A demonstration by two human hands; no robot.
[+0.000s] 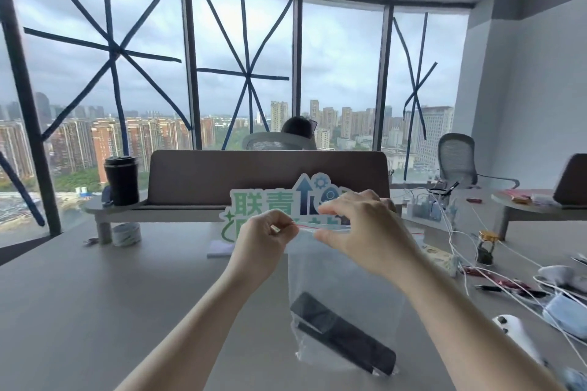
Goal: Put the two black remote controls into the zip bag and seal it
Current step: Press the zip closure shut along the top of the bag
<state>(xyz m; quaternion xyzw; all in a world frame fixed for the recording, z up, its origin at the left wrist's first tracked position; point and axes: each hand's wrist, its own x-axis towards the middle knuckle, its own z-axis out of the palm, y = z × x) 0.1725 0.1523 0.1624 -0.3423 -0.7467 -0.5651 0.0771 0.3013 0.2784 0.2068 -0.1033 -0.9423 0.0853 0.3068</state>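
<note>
Remotes (344,338) bagged below right hand (359,228).

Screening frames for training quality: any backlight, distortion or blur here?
Head view: bright window backlight; wide-angle bending bows the window frames; hands and zip bag fairly sharp, remotes readable through the plastic; right-edge clutter soft.

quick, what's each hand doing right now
Left hand: fingers closed, pinching the zip bag at its top strip.
Right hand: fingers pinching the same strip.
</note>
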